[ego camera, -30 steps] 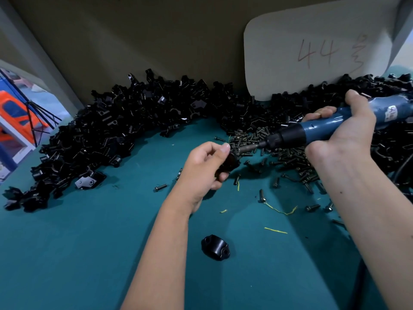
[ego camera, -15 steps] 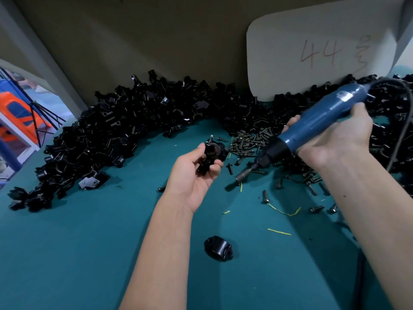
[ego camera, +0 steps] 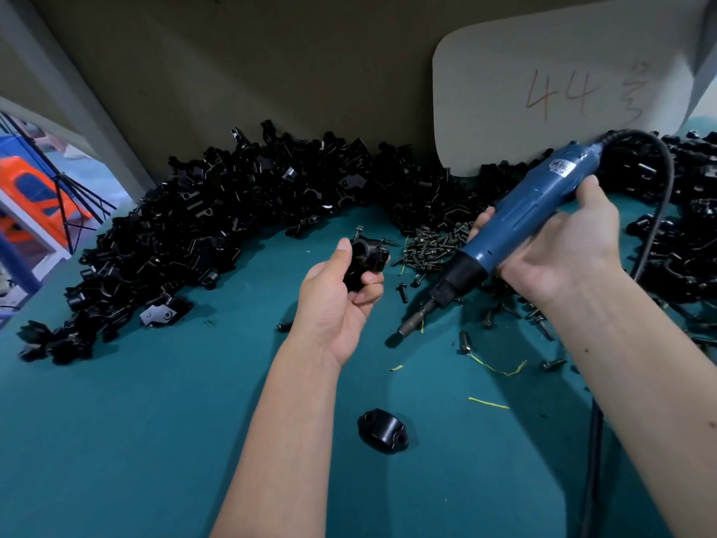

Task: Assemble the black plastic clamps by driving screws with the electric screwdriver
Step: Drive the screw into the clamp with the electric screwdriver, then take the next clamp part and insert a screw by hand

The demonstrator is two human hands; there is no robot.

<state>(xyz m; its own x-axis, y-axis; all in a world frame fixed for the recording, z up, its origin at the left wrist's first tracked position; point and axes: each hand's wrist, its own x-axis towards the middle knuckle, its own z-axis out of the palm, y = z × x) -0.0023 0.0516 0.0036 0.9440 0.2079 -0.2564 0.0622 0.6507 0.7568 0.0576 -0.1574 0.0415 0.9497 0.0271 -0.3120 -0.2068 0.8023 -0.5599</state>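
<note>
My left hand (ego camera: 337, 300) grips a black plastic clamp (ego camera: 366, 260) palm-up above the teal table, thumb on its left side, fingers curled under it. My right hand (ego camera: 558, 250) holds the blue electric screwdriver (ego camera: 516, 223) by its body. Its bit (ego camera: 413, 324) points down and left, its tip low over the mat, a short way right of the clamp. A pile of dark screws (ego camera: 430, 248) lies just behind the tool's nose. One single black clamp half (ego camera: 382, 431) rests on the mat near me.
A long heap of black clamp parts (ego camera: 201, 231) curves along the back wall from left to far right. Loose screws (ego camera: 465, 341) and yellow wire scraps (ego camera: 498, 368) dot the teal table (ego camera: 135, 440). The tool's black cord (ego camera: 593, 440) runs down the right side. A card marked 44 (ego camera: 558, 99) leans at the back.
The screwdriver has pulled away from the clamp and tilted, its bit now pointing down at the mat. My left hand has turned palm-up with the clamp.
</note>
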